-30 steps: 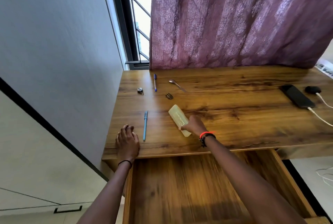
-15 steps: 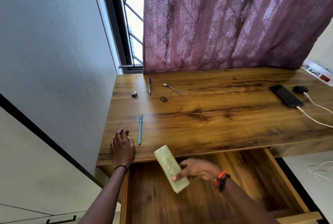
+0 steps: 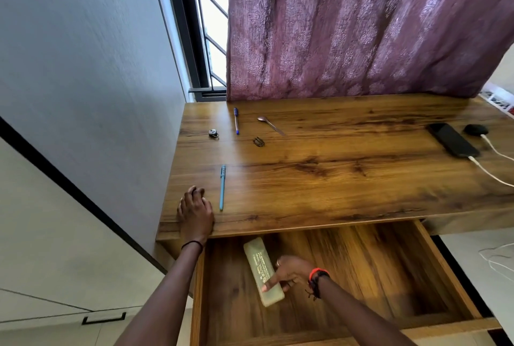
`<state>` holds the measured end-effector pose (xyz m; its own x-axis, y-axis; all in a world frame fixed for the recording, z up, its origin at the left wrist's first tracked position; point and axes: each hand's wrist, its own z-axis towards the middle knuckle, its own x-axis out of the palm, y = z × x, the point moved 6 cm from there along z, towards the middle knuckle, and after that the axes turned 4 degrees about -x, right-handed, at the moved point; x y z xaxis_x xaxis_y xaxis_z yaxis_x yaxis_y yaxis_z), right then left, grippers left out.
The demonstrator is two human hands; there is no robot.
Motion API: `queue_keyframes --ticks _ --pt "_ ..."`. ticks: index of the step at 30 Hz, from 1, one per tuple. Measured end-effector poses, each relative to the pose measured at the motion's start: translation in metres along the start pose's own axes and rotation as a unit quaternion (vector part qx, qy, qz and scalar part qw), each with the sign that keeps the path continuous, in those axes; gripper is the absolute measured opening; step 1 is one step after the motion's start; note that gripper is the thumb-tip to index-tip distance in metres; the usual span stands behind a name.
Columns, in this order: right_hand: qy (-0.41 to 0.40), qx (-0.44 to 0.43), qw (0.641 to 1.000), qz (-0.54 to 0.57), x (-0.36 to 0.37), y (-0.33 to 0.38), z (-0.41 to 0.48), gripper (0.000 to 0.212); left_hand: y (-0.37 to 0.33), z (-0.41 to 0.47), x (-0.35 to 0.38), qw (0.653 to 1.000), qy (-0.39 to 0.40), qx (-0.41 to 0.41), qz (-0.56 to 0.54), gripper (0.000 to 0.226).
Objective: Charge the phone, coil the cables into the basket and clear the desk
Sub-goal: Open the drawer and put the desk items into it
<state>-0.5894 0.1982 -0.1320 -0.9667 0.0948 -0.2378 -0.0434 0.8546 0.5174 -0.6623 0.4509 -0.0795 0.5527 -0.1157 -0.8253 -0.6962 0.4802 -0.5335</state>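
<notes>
The left hand (image 3: 196, 215) rests on the near left corner of the desk (image 3: 333, 179), fingers close together and lying on the wood, holding nothing. Just right of those fingers lies a light blue pen (image 3: 222, 187). Well beyond the fingertips, toward the window, sit a small round trinket (image 3: 213, 133), a dark blue pen (image 3: 236, 120), a dark clip (image 3: 258, 142) and a spoon (image 3: 271, 124), each apart from the others.

Lower and further right, the right hand (image 3: 289, 272) reaches into the open drawer (image 3: 445, 270). Its thumb and fingers pinch the near end of a pale green case (image 3: 262, 273), which slants away from the fingertips toward the drawer's back left. Whether the case touches the drawer floor I cannot tell.

Far to the right of both hands the phone (image 3: 452, 140) lies flat with a white cable (image 3: 489, 173) plugged into its near end, beside a dark rounded thing (image 3: 475, 129).

So charging looks done, and clearing is under way with the case going into the drawer. Left, by my reading: both pens, trinket, clip and spoon. No basket is in view, so coiling cannot be judged; a loose white wire (image 3: 498, 259) lies on the floor at right.
</notes>
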Motion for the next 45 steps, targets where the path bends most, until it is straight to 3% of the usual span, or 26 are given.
queue_keyframes --ticks 14,17,20,22,26,32,39,42,45 --pt "-0.005 -0.003 0.999 0.036 0.028 -0.011 0.017 0.070 0.002 -0.001 0.001 1.000 0.002 0.004 -0.009 0.028" --pt "-0.016 -0.010 1.000 0.024 0.026 -0.010 0.017 0.055 0.002 0.000 -0.001 0.999 0.007 -0.006 -0.034 0.028" --pt "-0.039 0.001 0.999 -0.037 0.017 -0.007 0.015 0.026 0.000 0.005 -0.004 0.997 0.015 -0.031 -0.070 0.026" --pt "-0.059 0.006 0.997 -0.056 0.007 0.000 0.009 0.026 -0.005 0.010 -0.007 0.997 0.016 -0.034 -0.066 0.024" --pt "-0.077 -0.042 0.993 -0.080 -0.019 0.024 -0.008 0.028 -0.023 0.020 -0.003 0.996 0.060 -0.022 -0.069 0.026" --pt "-0.066 -0.110 0.992 0.006 -0.075 0.072 -0.028 0.027 -0.040 0.034 0.012 0.988 0.121 -0.053 -0.076 0.032" --pt "-0.235 -0.185 0.954 0.009 -0.175 0.146 0.007 0.012 -0.045 0.041 0.019 0.987 0.127 -0.072 -0.061 0.023" --pt "-0.338 -0.182 0.923 -0.035 -0.205 0.164 0.036 0.019 -0.045 0.042 0.022 0.987 0.131 -0.078 -0.053 0.022" --pt "-0.370 -0.197 0.902 -0.108 -0.217 0.181 0.058 0.032 -0.044 0.044 0.024 0.987 0.130 -0.083 -0.051 0.021"
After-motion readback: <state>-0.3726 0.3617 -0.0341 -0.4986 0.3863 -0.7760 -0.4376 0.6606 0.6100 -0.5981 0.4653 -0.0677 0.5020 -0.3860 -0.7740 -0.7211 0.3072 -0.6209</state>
